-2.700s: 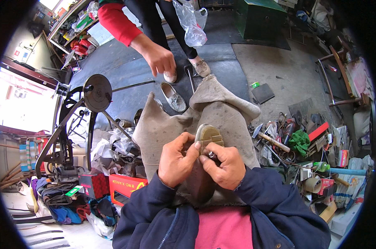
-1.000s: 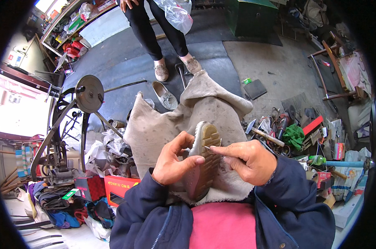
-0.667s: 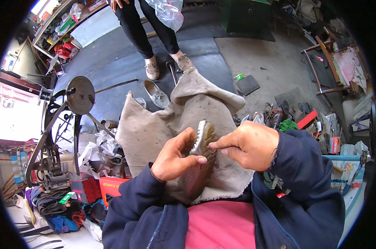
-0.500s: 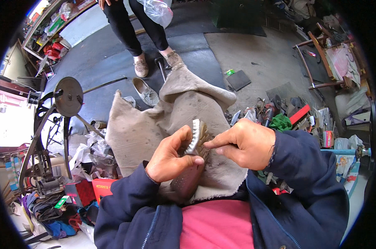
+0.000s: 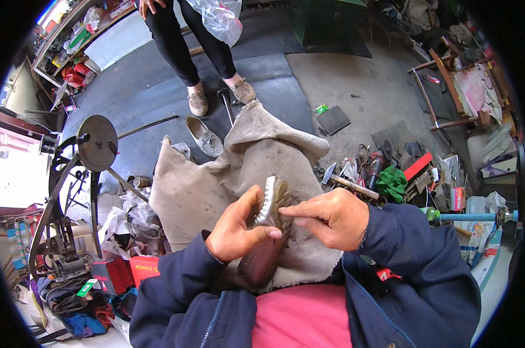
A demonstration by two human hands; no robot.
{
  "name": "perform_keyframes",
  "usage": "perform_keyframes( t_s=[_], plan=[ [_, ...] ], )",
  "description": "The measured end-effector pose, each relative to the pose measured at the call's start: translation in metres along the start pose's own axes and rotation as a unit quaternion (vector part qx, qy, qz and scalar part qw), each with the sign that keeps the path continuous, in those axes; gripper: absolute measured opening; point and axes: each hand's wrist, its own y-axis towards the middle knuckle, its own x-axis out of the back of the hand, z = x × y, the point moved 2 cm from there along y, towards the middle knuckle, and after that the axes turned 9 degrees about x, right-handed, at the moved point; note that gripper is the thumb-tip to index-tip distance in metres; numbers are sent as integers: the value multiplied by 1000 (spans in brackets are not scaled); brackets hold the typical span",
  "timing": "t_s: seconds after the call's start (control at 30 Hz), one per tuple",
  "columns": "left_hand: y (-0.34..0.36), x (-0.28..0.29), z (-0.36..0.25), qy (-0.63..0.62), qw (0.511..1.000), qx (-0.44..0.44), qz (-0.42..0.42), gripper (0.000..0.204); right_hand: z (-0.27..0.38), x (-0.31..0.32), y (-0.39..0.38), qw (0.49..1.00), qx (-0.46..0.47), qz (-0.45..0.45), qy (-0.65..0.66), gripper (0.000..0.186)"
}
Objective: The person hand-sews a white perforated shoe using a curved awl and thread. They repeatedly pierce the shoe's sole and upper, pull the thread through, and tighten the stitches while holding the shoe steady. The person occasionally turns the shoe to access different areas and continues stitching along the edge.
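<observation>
Taking the shoe [image 5: 268,232] in our hands as the landmark: far to its left stands a wheel [image 5: 97,142] on a dark metal stand, with a red box [image 5: 143,268] below it among clutter. Nearer, our left hand [image 5: 236,229] grasps the shoe, thumb over its sole and fingers curled beneath, holding it on edge with the toe pointing away from us. The shoe sits over a grey cloth [image 5: 216,180] spread across our lap. Beyond the cloth, up and left of the shoe, a loose flat shoe [image 5: 204,137] lies on the floor near the feet of a standing person [image 5: 198,52]. Our right hand [image 5: 332,217] touches the shoe from the right, fingertips [image 5: 288,210] pinched at the sole's edge; whether this grip holds anything small, we cannot tell. Further right, a hammer [image 5: 346,182] and green rag [image 5: 393,182] lie on the floor.
</observation>
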Motion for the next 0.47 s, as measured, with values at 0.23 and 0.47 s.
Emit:
perform_keyframes(
  t_s=[0.23,0.47],
  plan=[
    [-56,0,26,93,949,-78,-291,53,-6,6,-14,997,9,2,82,35],
    [-114,-22,61,230,947,-53,-217,42,-11,11,-31,990,-3,-11,142,36]
  ],
)
